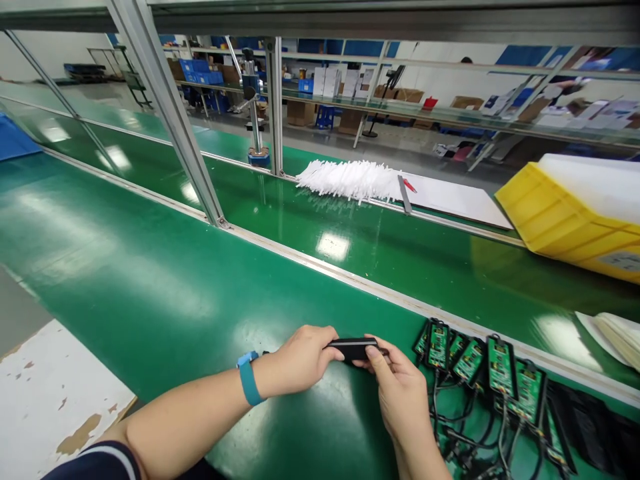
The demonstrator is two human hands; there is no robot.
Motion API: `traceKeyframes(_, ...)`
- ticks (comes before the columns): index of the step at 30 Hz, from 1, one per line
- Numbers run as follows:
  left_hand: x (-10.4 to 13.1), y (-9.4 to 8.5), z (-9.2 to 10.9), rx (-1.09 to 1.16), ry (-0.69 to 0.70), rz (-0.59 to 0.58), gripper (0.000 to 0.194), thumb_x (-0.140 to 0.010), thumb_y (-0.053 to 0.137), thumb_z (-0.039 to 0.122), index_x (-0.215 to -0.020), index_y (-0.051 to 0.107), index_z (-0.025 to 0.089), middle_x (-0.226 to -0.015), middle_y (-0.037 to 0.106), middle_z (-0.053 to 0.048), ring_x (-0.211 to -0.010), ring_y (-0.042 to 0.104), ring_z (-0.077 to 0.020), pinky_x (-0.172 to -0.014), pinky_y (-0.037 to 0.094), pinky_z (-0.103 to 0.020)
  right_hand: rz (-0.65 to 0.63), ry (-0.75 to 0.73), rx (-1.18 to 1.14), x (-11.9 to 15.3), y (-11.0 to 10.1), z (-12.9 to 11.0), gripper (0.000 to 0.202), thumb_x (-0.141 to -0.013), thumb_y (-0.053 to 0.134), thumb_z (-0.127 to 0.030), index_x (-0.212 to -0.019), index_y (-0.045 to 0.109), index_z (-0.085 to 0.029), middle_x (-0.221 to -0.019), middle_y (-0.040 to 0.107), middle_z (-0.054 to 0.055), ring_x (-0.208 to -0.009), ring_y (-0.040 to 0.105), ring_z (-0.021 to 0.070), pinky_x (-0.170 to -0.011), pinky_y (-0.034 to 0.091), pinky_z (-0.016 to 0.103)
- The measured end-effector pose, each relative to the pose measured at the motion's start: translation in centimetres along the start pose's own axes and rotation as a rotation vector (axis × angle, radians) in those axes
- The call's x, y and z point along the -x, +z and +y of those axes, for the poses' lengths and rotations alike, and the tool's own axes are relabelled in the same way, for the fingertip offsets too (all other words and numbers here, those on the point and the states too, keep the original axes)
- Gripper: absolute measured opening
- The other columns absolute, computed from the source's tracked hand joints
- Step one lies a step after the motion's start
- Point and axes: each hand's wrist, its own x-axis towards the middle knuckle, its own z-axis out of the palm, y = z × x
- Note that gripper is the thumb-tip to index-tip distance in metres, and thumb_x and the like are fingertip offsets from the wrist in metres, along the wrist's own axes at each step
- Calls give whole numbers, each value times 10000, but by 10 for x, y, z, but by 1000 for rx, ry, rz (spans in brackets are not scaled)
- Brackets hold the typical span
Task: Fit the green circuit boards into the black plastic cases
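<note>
Two hands, one slim black case (353, 348): L hand (303, 357) pinches its left end btwn thumb & fingers, R hand (407, 393) grips the other end, thumb on near side. Held roughly level just above the green tabletop (280, 427), prob. to keep it steady & in easy view of the wearer; fingers at both ends leave its middle exposed.

Just right of R hand, a cluster of green circuit boards (501, 367) in black shells, w/ dark cables (500, 433) trailing toward the wearer; set there, presumably, for a short reach, w/ leads kept on the near side. Black pieces (590, 427) lie farther right, details n/a.

Beyond the hands, past a metal rail, a pile of white strips (350, 180) & a red item (410, 185) nearby. Far right of hands, a yellow bin (560, 213) bears a label (623, 261), text too blurry to read. Teal wristband (250, 381) behind L hand, no brand legible; none on the case either.
</note>
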Motion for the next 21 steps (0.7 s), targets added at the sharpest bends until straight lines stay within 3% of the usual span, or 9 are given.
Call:
traceKeyframes(3, -3, 2, -8, 357, -204, -184, 211, -880, 531, 361, -860, 575, 155, -714, 626, -30, -599, 570, -135, -564, 425, -243, -27, 27, -11, -3, 3, -3, 460, -746, 720, -457, -1080, 656, -148, -756, 708, 49, -632, 668, 187, -650, 562, 322)
traceKeyframes(7, -5, 0, -14, 872, -423, -486, 417, -834, 590, 476, -1053, 549, 123, -672, 656, -48, -468, 569, -117, -482, 436, -227, -78, 78, -71, -3, 7, -8, 550, -748, 701, -506, -1130, 589, -126, -495, 615, -10, -415, 571, 142, -443, 476, 243)
traceKeyframes(10, -5, -1, -14, 1079, -458, -554, 497, -855, 571, 487, -1184, 536, 116, -593, 632, -33, -409, 523, -101, -431, 382, -198, -142, 128, -138, -2, 8, -9, 538, -770, 660, -540, -1108, 573, -131, -488, 608, -9, -385, 545, 128, -373, 417, 207)
traceKeyframes(14, -7, 2, -14, 1375, -523, -600, 341, -900, 526, 385, -1119, 573, 129, -473, 487, 39, -348, 345, -64, -378, 240, -178, -206, 138, -223, -2, 7, -3, 462, -805, 601, -571, -987, 589, -146, -575, 640, 14, -463, 599, 136, -410, 455, 210)
traceKeyframes(17, -8, 5, -15, 1407, -537, -653, 331, -917, 485, 399, -1074, 584, 125, -486, 476, 36, -356, 346, -68, -385, 240, -190, -196, 118, -160, -2, 7, 2, 441, -813, 570, -600, -829, 584, -159, -501, 585, -12, -388, 543, 113, -343, 394, 186)
traceKeyframes(21, -5, 4, -11, 1100, -401, -583, 537, -864, 501, 585, -1063, 594, 95, -710, 653, -83, -476, 544, -108, -446, 371, -219, -116, 103, -20, 0, 7, 5, 491, -820, 514, -646, -660, 506, -182, -431, 523, -32, -297, 442, 80, -275, 276, 165)
